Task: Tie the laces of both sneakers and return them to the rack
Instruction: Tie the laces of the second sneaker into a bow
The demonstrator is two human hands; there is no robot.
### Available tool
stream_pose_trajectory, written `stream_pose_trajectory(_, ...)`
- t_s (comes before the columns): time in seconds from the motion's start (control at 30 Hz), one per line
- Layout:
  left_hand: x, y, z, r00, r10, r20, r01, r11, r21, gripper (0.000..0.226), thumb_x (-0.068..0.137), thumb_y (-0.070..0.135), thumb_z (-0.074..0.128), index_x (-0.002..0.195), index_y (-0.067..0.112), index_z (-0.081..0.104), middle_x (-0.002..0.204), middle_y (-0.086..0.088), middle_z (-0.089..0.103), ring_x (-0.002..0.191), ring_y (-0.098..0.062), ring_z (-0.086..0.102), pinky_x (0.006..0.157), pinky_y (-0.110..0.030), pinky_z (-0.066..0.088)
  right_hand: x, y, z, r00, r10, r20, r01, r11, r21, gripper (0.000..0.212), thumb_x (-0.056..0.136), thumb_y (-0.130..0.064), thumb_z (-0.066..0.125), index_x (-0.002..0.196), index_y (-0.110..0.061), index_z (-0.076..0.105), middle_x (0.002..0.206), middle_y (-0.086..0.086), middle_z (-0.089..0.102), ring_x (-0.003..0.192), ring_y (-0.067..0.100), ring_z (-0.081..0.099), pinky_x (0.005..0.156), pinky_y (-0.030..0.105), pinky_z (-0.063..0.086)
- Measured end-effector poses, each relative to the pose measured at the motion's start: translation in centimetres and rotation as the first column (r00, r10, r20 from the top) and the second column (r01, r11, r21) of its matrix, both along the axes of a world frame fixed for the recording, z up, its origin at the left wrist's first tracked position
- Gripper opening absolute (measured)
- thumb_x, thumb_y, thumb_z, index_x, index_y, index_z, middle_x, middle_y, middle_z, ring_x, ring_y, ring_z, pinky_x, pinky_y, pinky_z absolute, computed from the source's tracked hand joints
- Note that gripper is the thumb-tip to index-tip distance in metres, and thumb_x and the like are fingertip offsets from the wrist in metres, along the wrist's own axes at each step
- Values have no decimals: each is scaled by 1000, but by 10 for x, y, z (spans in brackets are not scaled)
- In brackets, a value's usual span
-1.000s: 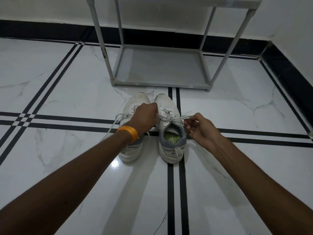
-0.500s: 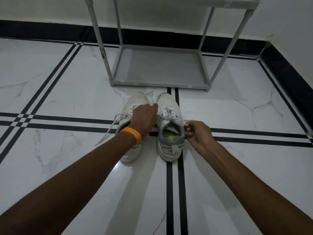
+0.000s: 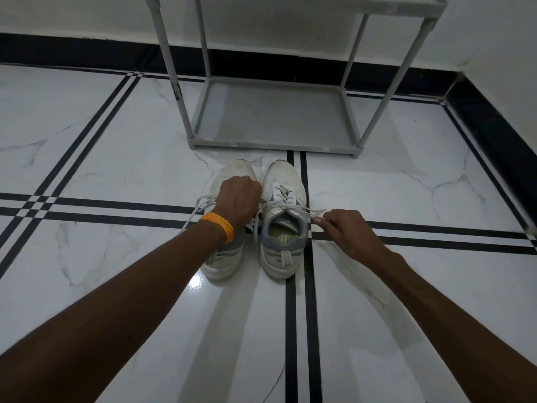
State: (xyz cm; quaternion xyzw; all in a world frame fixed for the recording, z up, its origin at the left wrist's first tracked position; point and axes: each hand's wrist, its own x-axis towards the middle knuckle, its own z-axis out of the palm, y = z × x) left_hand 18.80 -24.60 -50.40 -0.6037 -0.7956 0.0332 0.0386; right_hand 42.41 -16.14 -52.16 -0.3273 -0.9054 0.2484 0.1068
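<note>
Two white sneakers stand side by side on the floor, toes toward the rack. The right sneaker (image 3: 283, 225) shows its grey collar and green insole. Most of the left sneaker (image 3: 225, 257) lies under my left hand (image 3: 239, 199), which wears an orange band and is closed on one lace end of the right sneaker. My right hand (image 3: 345, 229) pinches the other lace end just right of that shoe, and the lace (image 3: 293, 209) runs across its tongue between both hands. The left sneaker's laces (image 3: 200, 206) trail loose to the left.
A grey shoe rack (image 3: 273, 146) stands just beyond the sneakers, its bottom shelf bare. White marble floor with black stripe lines lies all around. A black skirting and white walls close the back and the right side.
My right hand has drawn the lace end out to the right again after coming in close to the shoe. My left hand has stayed over the left sneaker.
</note>
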Motion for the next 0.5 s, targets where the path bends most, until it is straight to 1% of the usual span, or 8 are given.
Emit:
stream_pose_trajectory(0.1,0,-4,1,996,-56,-68,53,997,-47,22,91,8,50,102,3,69,103,-19,69,99,-38,63,78,-40,47,3,-5,-16,993,-7,115,-7,992,126,31,100,-28,46,71,-18,48,67,1,47,61,20,41,62,30,29)
stream_pose_trajectory(0.13,0,-5,2,995,-64,-75,60,997,-57,22,91,8,50,102,3,69,103,-19,69,99,-38,63,78,-40,47,4,-4,-19,991,-27,130,8,990,143,30,101,-28,44,73,-18,50,69,1,48,63,21,43,64,29,30)
stream_pose_trajectory(0.27,-2,-9,2,996,-62,-57,57,995,-86,24,93,11,48,104,3,67,106,-19,68,101,-39,62,79,-40,46,7,-2,-21,982,-88,170,62,986,154,35,101,-28,42,80,-7,62,71,2,49,64,22,45,64,29,30)
stream_pose_trajectory(0.33,-3,-9,0,997,-50,-51,45,995,-92,25,94,11,46,107,3,66,108,-19,67,102,-39,62,79,-41,46,8,-3,-23,980,-114,163,90,985,148,34,101,-28,43,79,-9,60,69,6,54,62,24,47,63,29,31)
stream_pose_trajectory(0.4,-3,-8,-1,998,-39,-44,35,996,-86,25,94,11,46,106,3,67,108,-19,67,100,-39,63,79,-41,47,6,-4,-23,980,-121,156,101,986,132,32,101,-27,44,74,-14,53,69,9,56,61,24,47,62,30,30)
stream_pose_trajectory(0.47,-3,-7,-2,1000,-16,2,16,998,-66,24,94,12,49,104,1,68,106,-21,68,98,-39,63,78,-41,47,5,-5,-18,979,-130,155,121,990,67,32,101,-27,45,71,-16,48,67,4,52,60,23,45,63,30,31)
stream_pose_trajectory(0.5,-4,-6,-2,998,4,58,-1,999,-53,24,93,13,50,103,1,68,105,-21,68,97,-39,63,78,-40,48,5,-5,-13,981,-129,142,129,992,10,33,100,-27,47,70,-15,49,65,2,51,60,22,45,63,30,32)
